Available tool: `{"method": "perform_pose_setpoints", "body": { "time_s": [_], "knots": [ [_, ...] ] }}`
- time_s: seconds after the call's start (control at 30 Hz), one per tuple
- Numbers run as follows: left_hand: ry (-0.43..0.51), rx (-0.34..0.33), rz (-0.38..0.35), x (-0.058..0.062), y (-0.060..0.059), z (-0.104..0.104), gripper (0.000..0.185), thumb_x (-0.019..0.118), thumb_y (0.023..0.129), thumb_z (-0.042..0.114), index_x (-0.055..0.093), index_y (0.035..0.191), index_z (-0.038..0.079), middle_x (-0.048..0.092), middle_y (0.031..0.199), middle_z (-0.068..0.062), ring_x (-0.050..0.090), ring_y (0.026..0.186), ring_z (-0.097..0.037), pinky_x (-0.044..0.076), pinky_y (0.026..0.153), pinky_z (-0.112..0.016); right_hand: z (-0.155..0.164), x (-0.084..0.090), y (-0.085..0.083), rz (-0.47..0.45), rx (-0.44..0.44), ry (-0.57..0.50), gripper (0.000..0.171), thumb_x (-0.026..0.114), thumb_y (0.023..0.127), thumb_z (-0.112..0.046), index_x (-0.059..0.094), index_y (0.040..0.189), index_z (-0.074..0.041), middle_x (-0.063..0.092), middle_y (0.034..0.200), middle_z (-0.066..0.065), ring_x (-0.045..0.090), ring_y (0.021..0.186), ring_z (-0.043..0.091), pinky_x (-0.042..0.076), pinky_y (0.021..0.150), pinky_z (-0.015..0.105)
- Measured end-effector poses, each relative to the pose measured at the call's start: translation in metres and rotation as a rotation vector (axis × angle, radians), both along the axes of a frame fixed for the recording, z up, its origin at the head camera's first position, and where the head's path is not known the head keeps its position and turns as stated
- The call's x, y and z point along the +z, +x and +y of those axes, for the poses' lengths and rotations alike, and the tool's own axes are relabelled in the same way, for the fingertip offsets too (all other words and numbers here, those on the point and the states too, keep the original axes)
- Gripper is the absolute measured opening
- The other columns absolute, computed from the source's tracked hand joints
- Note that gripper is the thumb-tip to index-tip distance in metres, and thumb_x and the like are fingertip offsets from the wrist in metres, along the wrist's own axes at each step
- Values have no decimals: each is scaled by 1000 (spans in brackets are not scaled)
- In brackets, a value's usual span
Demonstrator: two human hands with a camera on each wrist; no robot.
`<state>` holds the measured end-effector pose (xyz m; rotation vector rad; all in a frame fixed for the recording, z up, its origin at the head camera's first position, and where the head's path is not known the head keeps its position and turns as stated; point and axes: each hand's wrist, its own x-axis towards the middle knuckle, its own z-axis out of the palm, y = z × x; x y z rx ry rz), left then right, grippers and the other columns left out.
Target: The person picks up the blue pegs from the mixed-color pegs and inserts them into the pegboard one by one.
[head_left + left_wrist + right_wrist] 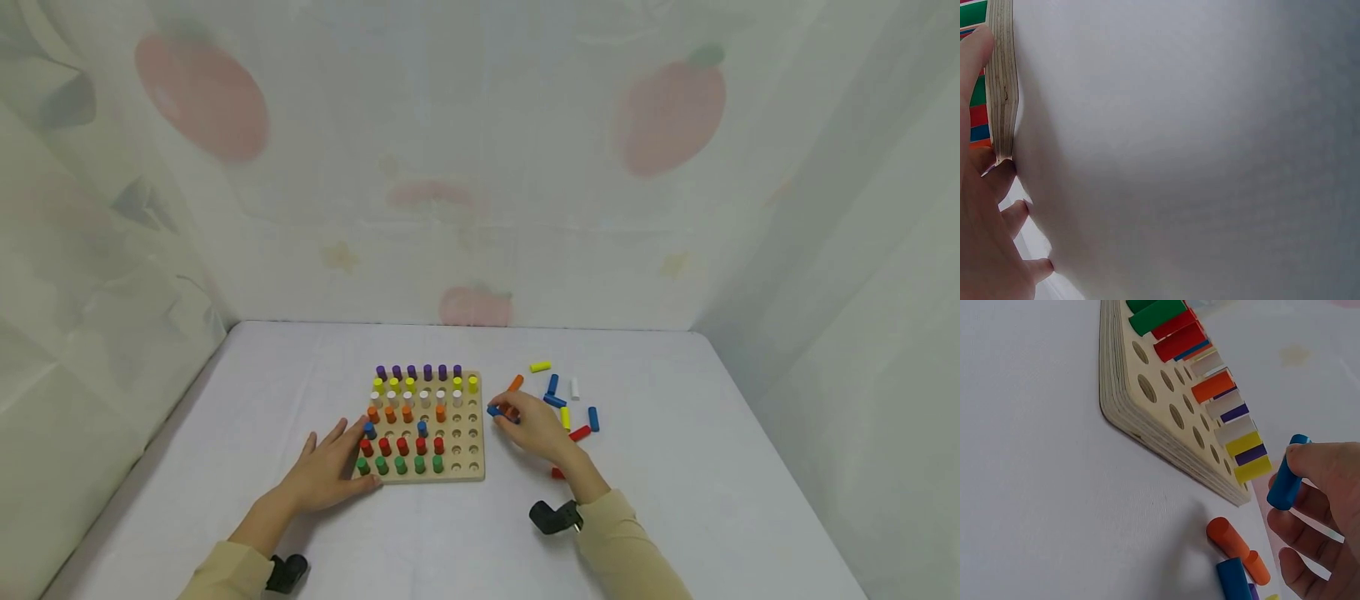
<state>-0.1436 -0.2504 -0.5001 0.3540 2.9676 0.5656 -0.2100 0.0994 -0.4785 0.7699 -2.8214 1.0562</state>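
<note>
Beige-sleeved left hand [330,475] rests flat, fingers straight, against the square wooden pegboard [465,467] mid-counter. Right hand [534,427] pinches a blue cylindrical peg [1286,481] just beside it. Roughly 12 holes remain unfilled; loose coloured pegs [564,404] lie rightward.

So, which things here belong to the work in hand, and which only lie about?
In the work:
- blue peg, pinched in the right hand
- wooden pegboard, steadied by the left hand
- loose pegs beside the board

Only lying about:
- white tablecloth
- printed curtain behind
</note>
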Motion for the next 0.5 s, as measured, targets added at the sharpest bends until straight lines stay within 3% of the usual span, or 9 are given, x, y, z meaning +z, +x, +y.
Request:
{"method": "perform_pose_setpoints", "body": {
  "time_s": [0.5],
  "knots": [
    [-4, 0, -5, -2, -1, -1, 102, 60, 71, 70, 25, 146, 11, 36, 146, -13, 22, 137, -39, 8, 102, -70, -11, 3, 0, 15, 7, -56, 22, 64, 87, -17, 61, 108, -14, 63, 96, -5, 53, 76, 6, 49, 68, 19]
  ]
}}
